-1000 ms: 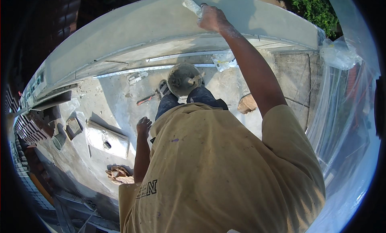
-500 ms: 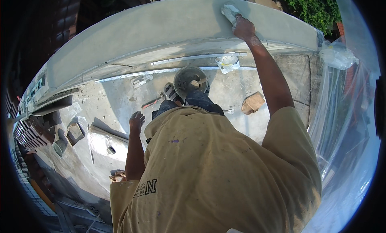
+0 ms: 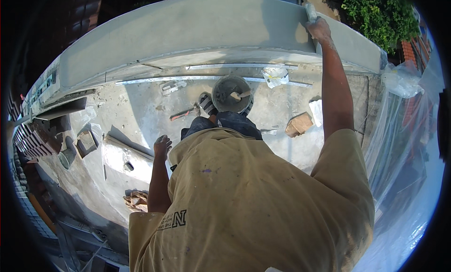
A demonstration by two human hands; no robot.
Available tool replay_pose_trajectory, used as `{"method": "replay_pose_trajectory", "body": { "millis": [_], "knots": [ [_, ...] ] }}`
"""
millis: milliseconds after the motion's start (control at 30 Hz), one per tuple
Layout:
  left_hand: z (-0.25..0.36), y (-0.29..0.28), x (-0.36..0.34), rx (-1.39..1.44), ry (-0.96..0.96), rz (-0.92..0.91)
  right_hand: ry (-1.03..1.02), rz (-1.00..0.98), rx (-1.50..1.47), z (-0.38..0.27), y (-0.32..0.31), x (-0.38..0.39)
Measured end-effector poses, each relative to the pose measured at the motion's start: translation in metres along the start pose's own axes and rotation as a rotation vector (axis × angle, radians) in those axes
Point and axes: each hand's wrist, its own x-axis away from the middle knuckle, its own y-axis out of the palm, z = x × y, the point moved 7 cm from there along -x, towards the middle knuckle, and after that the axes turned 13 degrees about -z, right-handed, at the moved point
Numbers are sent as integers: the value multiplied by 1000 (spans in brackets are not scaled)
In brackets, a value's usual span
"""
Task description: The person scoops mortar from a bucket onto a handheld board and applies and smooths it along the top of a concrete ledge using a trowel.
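Note:
My right hand (image 3: 319,30) is stretched far out to the upper right and closed round a whitish, plaster-smeared flat tool (image 3: 310,12), seen nearly edge-on. That tool is against the smooth grey wall (image 3: 188,30), close to its upper edge; its exact contact is hard to make out. My left hand (image 3: 162,145) hangs low at my side, fingers loosely apart, holding nothing. By my feet stands a bucket (image 3: 221,94) of grey mix, with a wooden-handled tool (image 3: 240,95) lying in it.
Two long metal strips (image 3: 164,78) lie along the wall's foot, with a white plastic bag (image 3: 275,76) beside them. A red-handled tool (image 3: 181,114) and a brown paper bag (image 3: 299,125) are on the floor. Clear plastic sheeting (image 3: 390,145) hangs at the right.
My right hand has swept the whitish tool rightward along the wall, and the tool has turned from broadside to nearly edge-on. The view has shifted slightly; my left hand still hangs.

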Motion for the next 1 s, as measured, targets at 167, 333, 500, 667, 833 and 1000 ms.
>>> {"method": "replay_pose_trajectory", "body": {
  "millis": [167,333,500,667,833,1000],
  "knots": [
    [12,8,-16,-24,-21,-11,-280,-168,68,-164,37,49],
    [36,38,-17,27,129,-56,-718,-181,68,-232,39,135],
    [29,54,13,-6,217,-113,-631,-170,200,-185,10,88],
    [-25,35,28,-50,58,-35,-737,25,292,-158,65,50],
    [-91,7,51,195,44,80,-740,-196,294,-147,40,99],
    [-133,8,48,265,9,64,-292,-57,172,-90,1,15]
  ]
}}
